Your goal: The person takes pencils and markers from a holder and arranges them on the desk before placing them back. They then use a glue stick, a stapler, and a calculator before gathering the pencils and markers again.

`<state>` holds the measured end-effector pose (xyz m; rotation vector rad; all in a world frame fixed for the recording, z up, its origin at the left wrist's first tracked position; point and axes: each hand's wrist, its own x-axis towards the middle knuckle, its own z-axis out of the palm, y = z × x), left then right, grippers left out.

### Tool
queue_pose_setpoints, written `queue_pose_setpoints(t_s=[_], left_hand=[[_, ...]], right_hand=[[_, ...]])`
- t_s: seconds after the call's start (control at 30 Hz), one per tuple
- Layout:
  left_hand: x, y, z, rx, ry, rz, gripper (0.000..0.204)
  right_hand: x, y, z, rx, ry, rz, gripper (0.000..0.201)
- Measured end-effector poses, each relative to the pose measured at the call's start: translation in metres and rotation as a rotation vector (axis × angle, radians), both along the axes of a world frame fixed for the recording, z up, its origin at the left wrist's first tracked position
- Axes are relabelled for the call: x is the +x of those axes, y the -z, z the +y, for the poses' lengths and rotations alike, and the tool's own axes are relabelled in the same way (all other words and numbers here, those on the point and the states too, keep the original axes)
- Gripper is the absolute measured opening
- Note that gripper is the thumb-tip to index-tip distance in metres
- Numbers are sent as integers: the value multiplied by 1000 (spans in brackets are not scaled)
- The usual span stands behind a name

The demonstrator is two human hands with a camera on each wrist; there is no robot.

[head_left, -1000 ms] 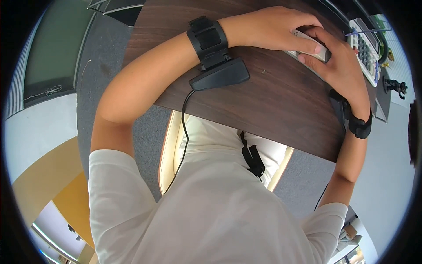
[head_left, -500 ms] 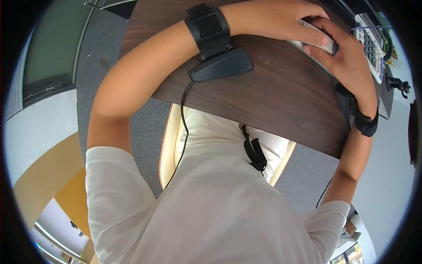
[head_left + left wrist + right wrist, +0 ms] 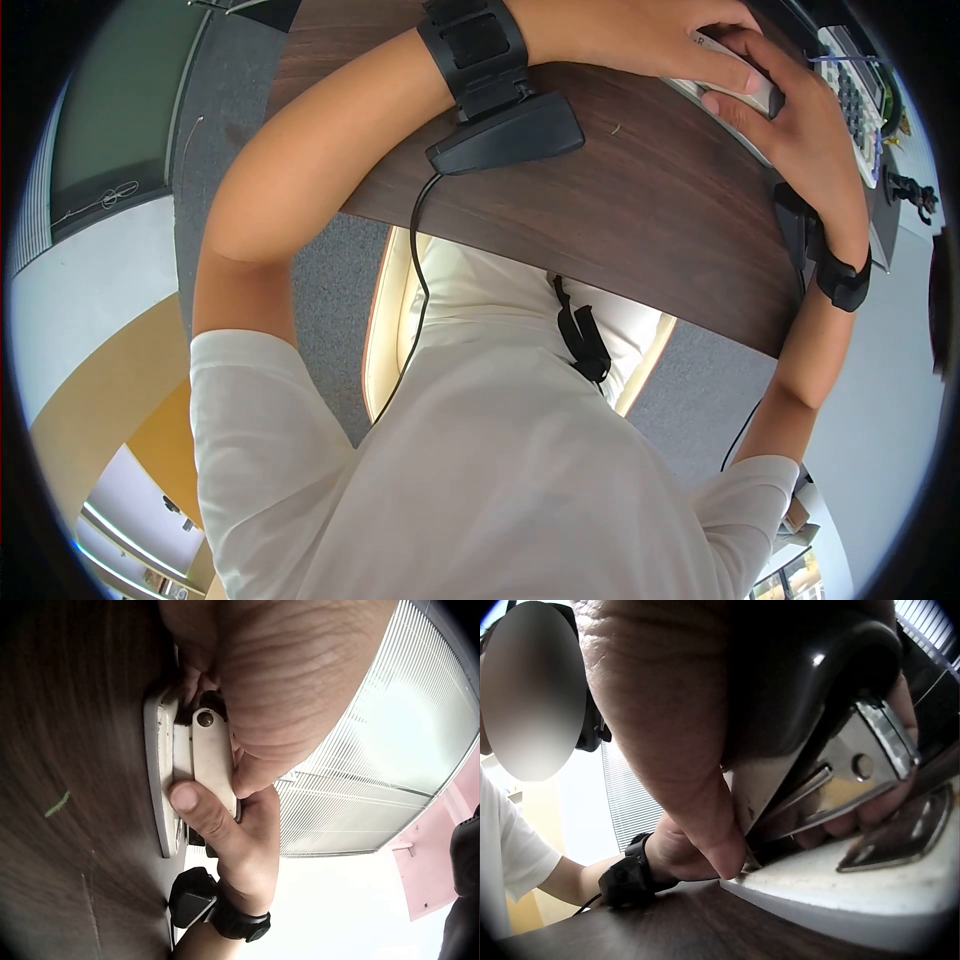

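"Shirt and lap come first in the head view, I suppose?"

"Yes, a white shirt [image 3: 480, 450], with a black strap [image 3: 585, 340] hanging over pale trousers [image 3: 475, 280] and a cream chair [image 3: 380, 330] around them. Then the brown tabletop [image 3: 650, 220], with a thin green scrap [image 3: 57, 804] lying on it."

"And the arms?"

"Both reach over the tabletop. Each wrist wears a black band; the left band [image 3: 475, 50] carries a black device [image 3: 510, 135] with a cable."

"Where do the hands meet?"

"At a stapler [image 3: 214, 754], whose pale base [image 3: 832, 885] sits against the tabletop near its far side. The left hand [image 3: 660, 35] grips the riveted end, fingers curled round and parted only about as wide as the body, thumb along the near side. Some of its fingertips are hidden."

"What about the right hand [image 3: 810, 125]?"

"It holds the black-capped end: thumb on the near side, low by the base, the other fingers bent round the far side, so it's closed about the body too. The metal nose [image 3: 885, 742] stands above the plate [image 3: 896, 832] on the base."

"Anything farther off?"

"A white keyboard [image 3: 855, 110] with dark keys, just beyond the right hand, and a dark figurine [image 3: 912, 195] to its right."
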<state>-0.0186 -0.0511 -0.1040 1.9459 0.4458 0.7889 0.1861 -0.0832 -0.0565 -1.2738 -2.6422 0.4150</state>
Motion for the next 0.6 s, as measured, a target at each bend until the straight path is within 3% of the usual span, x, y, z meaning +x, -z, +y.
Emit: queue_pose_setpoints(t_s=[0.6], left_hand=[[-2,2,1,38,16,-46,43]], right_hand=[[3,3,3,15,-22,-13,49]])
